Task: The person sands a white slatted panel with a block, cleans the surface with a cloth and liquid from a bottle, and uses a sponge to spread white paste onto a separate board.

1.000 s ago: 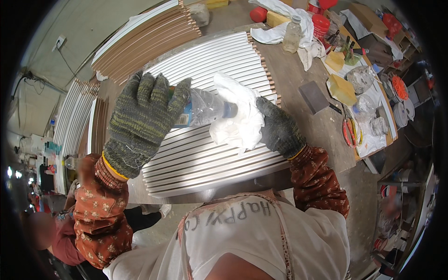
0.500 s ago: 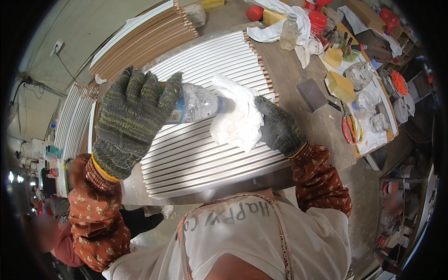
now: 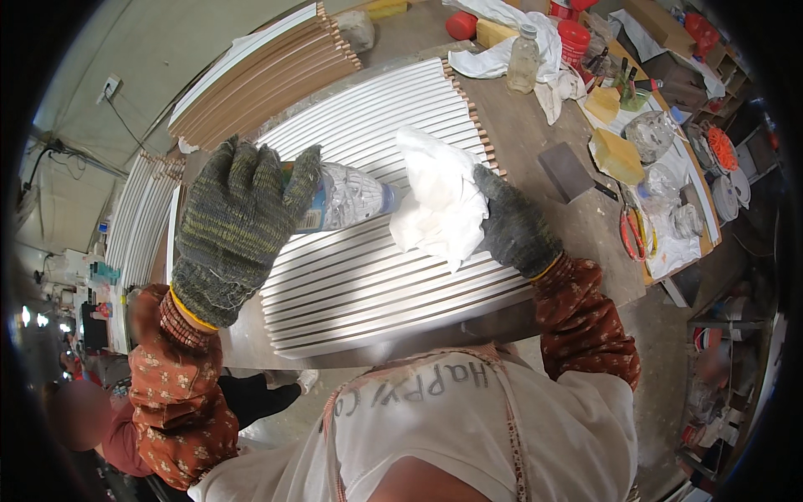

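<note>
Grey-green knit covers the left hand (image 3: 242,222), which is closed around a clear plastic bottle (image 3: 347,197) whose blue cap (image 3: 389,198) points rightward out of that grip. Beneath and between both grips, white strips (image 3: 368,301) lie side by side. Just right of the cap, a crumpled white cloth (image 3: 439,197) is pinched by the gloved right hand (image 3: 519,222). Right of this grip lie a dark grey block (image 3: 566,172) and a yellow block (image 3: 617,156).
</note>
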A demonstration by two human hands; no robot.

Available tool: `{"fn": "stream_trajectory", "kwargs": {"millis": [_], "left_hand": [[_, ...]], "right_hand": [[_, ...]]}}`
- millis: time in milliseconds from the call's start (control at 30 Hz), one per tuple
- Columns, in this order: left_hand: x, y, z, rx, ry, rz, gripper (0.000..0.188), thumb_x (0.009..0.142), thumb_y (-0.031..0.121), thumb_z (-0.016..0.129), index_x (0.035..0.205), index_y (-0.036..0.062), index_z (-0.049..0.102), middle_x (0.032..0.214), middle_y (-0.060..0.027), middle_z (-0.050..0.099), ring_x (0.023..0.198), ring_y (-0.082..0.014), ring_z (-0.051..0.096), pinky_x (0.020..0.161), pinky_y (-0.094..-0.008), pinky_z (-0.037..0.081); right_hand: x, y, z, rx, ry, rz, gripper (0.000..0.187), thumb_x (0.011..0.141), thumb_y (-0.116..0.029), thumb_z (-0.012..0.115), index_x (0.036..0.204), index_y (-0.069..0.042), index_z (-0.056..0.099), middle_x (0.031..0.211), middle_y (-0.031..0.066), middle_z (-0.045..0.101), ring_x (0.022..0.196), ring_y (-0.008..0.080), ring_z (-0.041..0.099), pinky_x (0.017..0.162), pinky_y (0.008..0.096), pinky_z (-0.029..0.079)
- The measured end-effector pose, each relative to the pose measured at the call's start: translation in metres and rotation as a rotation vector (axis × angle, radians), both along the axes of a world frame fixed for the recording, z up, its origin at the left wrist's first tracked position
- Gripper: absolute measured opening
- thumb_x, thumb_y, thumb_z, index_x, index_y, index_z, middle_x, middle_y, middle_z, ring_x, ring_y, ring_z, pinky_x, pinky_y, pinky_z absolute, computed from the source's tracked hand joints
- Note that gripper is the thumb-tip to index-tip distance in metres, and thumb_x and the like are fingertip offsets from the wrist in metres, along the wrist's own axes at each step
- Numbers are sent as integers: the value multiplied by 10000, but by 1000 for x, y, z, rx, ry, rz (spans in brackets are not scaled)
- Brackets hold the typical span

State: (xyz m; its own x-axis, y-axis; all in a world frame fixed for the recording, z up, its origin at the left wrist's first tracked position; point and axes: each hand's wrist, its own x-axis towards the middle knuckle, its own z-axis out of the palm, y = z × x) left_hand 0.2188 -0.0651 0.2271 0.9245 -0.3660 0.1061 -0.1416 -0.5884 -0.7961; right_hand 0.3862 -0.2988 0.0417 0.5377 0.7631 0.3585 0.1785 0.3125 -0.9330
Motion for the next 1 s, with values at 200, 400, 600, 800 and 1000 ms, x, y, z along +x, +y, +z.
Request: {"fn": "stream_trajectory", "kwargs": {"millis": [200, 400, 600, 800, 1000], "left_hand": [[-3, -4, 0, -109, 30, 9, 617, 728, 103, 598, 1337, 97, 498, 1043, -128, 584, 1007, -309, 576, 964, -482, 457], [4, -16, 1, -152, -8, -57, 577, 760, 106, 585, 1332, 103, 507, 1033, -123, 592, 996, -303, 583, 938, -480, 459], [18, -21, -20, -308, -5, -81, 593, 771, 146, 593, 1356, 111, 500, 1011, -146, 608, 989, -338, 586, 929, -477, 452], [37, -23, -51, -538, 26, -113, 784, 678, 186, 709, 1403, 102, 423, 1076, -145, 593, 1011, -344, 566, 960, -492, 412], [55, -35, -70, -785, 98, -85, 847, 665, 227, 791, 1403, 61, 410, 1112, -152, 586, 972, -335, 567, 913, -465, 431]], "right_hand": [[-3, 3, 27, -176, 241, 31, 495, 946, -146, 516, 1384, 36, 376, 1284, 180, 541, 1162, 216, 537, 985, 353, 451], [-3, 15, -3, 73, 824, 164, 430, 969, -186, 525, 1341, 7, 429, 1203, 115, 566, 1066, 167, 565, 896, 313, 492], [-25, -2, 50, -29, 196, 122, 416, 946, -217, 548, 1297, -1, 491, 1266, 148, 541, 1142, 229, 541, 958, 354, 457], [-32, -12, 65, 187, 372, -10, 367, 862, -100, 647, 1212, -15, 572, 1181, 143, 606, 1054, 244, 606, 889, 351, 500], [-20, -30, 62, 18, 445, -166, 363, 888, -102, 627, 1220, 32, 569, 1090, 120, 650, 917, 165, 642, 751, 251, 535]]}}
